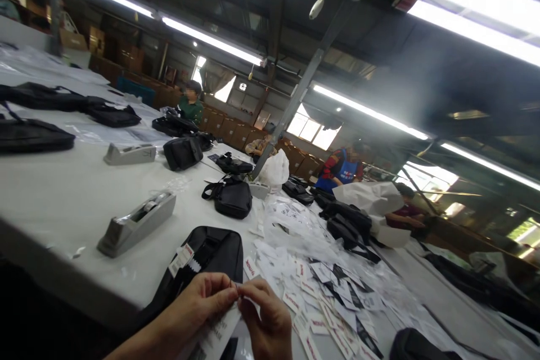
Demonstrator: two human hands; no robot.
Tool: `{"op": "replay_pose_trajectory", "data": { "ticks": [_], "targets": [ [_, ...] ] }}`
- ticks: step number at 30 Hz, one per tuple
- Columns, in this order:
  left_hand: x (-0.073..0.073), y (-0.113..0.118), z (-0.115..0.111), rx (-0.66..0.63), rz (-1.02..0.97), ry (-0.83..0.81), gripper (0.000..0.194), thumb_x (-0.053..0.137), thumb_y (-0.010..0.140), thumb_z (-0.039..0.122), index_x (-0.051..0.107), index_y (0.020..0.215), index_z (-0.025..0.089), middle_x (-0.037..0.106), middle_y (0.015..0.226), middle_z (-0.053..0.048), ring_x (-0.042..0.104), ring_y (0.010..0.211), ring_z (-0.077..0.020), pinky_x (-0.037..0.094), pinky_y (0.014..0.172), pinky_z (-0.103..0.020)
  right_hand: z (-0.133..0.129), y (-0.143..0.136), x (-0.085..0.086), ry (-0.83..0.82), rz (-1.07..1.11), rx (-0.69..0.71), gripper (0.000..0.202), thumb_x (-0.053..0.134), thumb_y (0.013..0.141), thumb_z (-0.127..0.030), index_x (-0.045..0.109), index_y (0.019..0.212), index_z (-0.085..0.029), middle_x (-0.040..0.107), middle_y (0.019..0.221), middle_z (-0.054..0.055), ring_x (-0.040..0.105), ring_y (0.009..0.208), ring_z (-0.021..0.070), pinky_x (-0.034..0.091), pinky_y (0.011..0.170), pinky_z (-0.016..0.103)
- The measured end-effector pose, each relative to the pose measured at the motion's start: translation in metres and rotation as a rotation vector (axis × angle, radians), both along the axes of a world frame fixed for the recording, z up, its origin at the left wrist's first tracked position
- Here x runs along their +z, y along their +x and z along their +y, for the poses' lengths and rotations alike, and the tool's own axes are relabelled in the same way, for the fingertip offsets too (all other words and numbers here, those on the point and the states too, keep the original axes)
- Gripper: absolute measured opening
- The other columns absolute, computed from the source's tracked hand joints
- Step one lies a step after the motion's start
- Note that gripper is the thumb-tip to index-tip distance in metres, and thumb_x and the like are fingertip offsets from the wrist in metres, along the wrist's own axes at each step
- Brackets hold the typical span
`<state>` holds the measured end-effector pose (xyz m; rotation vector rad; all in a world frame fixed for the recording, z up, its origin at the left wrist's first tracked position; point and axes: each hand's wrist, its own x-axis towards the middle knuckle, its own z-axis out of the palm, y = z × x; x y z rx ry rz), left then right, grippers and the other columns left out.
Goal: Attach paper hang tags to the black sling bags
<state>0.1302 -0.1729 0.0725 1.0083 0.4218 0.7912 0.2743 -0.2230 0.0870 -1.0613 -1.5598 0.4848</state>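
On the table (63,197): tape dispenser (137,223) left of the bag (202,270), loose tags (320,287) to its right, second dispenser (130,153) farther behind. Hands (236,309) before the bag, fingertips meeting.

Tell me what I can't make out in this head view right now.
- What the left hand and right hand pinch between their fingertips: too small to tell.
- Lower part of the paper tag under the hands: cut off by the bottom edge.
- Print on the scattered tags: too small, blurred.
- Near end of the black bag: hidden behind the hands.
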Motion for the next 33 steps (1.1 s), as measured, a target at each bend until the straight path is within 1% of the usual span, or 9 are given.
{"op": "replay_pose_trajectory", "data": {
  "ticks": [3, 6, 10, 14, 18, 23, 25, 29, 33],
  "targets": [
    [0.001, 0.0, 0.001, -0.028, -0.017, -0.088, 0.035, 0.075, 0.066, 0.042, 0.054, 0.064, 0.014, 0.04, 0.05, 0.007, 0.028, 0.046, -0.0046, 0.019, 0.046, -0.019, 0.003, -0.003, -0.001, 0.018, 0.031, -0.015, 0.008, 0.066, 0.077, -0.028, 0.073, 0.08, -0.025, 0.064, 0.077, 0.004, 0.06, 0.072, 0.0175, 0.05, 0.065, 0.028],
    [-0.005, -0.01, 0.001, -0.122, -0.122, -0.351, 0.029, 0.075, 0.067, 0.038, 0.061, 0.074, 0.014, 0.037, 0.047, 0.009, 0.027, 0.041, -0.003, 0.019, 0.042, -0.017, 0.002, -0.004, -0.005, -0.002, 0.223, -0.102, 0.012, 0.066, 0.077, -0.034, 0.07, 0.076, -0.023, 0.065, 0.085, 0.006, 0.06, 0.082, 0.0193, 0.049, 0.075, 0.031],
    [-0.03, -0.036, -0.002, -0.324, -0.346, -0.676, 0.037, 0.079, 0.063, 0.029, 0.065, 0.093, 0.014, 0.052, 0.068, 0.003, 0.039, 0.05, -0.0007, 0.035, 0.051, -0.012, -0.002, -0.004, -0.012, -0.055, 0.509, -0.197, 0.019, 0.065, 0.077, -0.039, 0.062, 0.077, -0.021, 0.065, 0.076, 0.002, 0.059, 0.076, 0.0156, 0.046, 0.075, 0.028],
    [-0.057, -0.046, -0.01, -0.343, -0.24, -0.712, 0.028, 0.068, 0.075, 0.037, 0.064, 0.098, 0.022, 0.062, 0.09, -0.005, 0.05, 0.058, -0.0058, 0.043, 0.053, -0.017, -0.005, -0.006, -0.014, -0.066, 0.55, -0.201, 0.02, 0.065, 0.079, -0.04, 0.058, 0.081, -0.021, 0.062, 0.069, -0.001, 0.056, 0.069, 0.0122, 0.044, 0.07, 0.024],
    [-0.058, -0.04, -0.003, -0.275, -0.023, -0.499, 0.028, 0.061, 0.078, 0.048, 0.062, 0.08, 0.02, 0.061, 0.072, -0.004, 0.053, 0.056, -0.011, 0.04, 0.049, -0.021, -0.01, -0.01, -0.009, -0.093, 0.499, -0.181, 0.022, 0.059, 0.083, -0.042, 0.056, 0.086, -0.021, 0.058, 0.063, -0.003, 0.053, 0.058, 0.0111, 0.043, 0.059, 0.023],
    [-0.017, -0.066, 0.031, 0.262, 0.31, 0.127, 0.034, 0.054, 0.083, 0.051, 0.06, 0.088, 0.018, 0.063, 0.088, -0.003, 0.057, 0.082, -0.0158, 0.044, 0.076, -0.026, -0.018, -0.012, 0.001, -0.123, 0.321, -0.253, 0.02, 0.059, 0.083, -0.039, 0.06, 0.081, -0.019, 0.06, 0.069, 0.0, 0.053, 0.059, 0.0104, 0.044, 0.06, 0.022],
    [0.002, -0.075, 0.035, 0.341, 0.391, 0.334, 0.038, 0.055, 0.082, 0.05, 0.059, 0.104, 0.02, 0.062, 0.106, -0.006, 0.054, 0.101, -0.0221, 0.041, 0.088, -0.032, -0.018, -0.012, 0.003, -0.13, 0.272, -0.249, 0.02, 0.06, 0.083, -0.038, 0.063, 0.08, -0.019, 0.06, 0.069, 0.0, 0.054, 0.061, 0.011, 0.044, 0.06, 0.021],
    [0.022, -0.059, 0.021, 0.137, 0.394, 0.619, 0.068, 0.07, 0.072, 0.04, 0.041, 0.133, 0.03, 0.042, 0.14, -0.003, 0.036, 0.128, -0.026, 0.028, 0.107, -0.036, -0.018, -0.013, 0.004, -0.129, 0.256, -0.171, 0.017, 0.06, 0.083, -0.036, 0.064, 0.082, -0.02, 0.064, 0.084, 0.003, 0.058, 0.084, 0.0156, 0.046, 0.076, 0.024],
    [0.016, -0.023, 0.012, -0.2, 0.337, 0.696, 0.098, 0.08, 0.061, 0.031, 0.024, 0.142, 0.033, 0.04, 0.141, -0.002, 0.035, 0.128, -0.024, 0.025, 0.109, -0.037, -0.024, -0.017, 0.004, -0.158, 0.492, 0.032, 0.017, 0.06, 0.083, -0.038, 0.059, 0.083, -0.021, 0.066, 0.084, 0.003, 0.061, 0.079, 0.015, 0.048, 0.077, 0.027]
  ]
}}
